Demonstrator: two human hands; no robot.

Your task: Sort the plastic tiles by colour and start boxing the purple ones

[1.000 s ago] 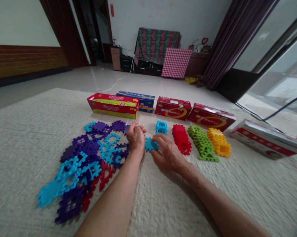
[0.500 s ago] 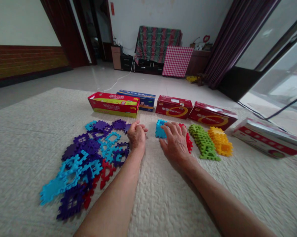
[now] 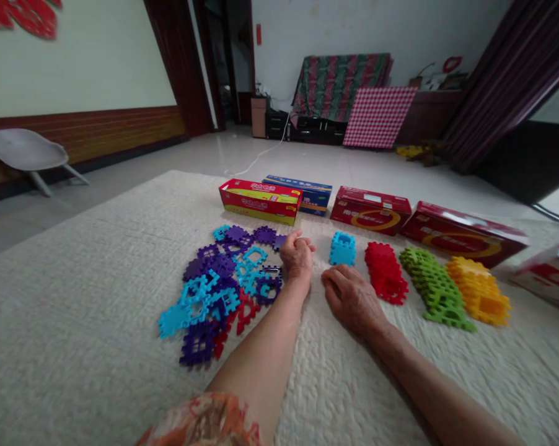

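Note:
My left hand is curled into a loose fist on the mat, beside the right edge of a loose heap of notched plastic building pieces. That heap mixes purple pieces, light blue pieces and red pieces. My right hand rests with fingers bent and together, just in front of a light blue stack. No piece shows in either hand, though both palms are hidden. To the right lie a red row, a green row and a yellow row of overlapping pieces.
Behind the pieces stand a red-and-yellow box, a blue box, two dark red boxes and a white-and-red box. All rest on a quilted cream mat. A white chair stands at far left.
My right hand has drawn back from above the light blue and red pieces, its spread fingers now bent together. My left hand keeps its place by the heap. The view has turned left.

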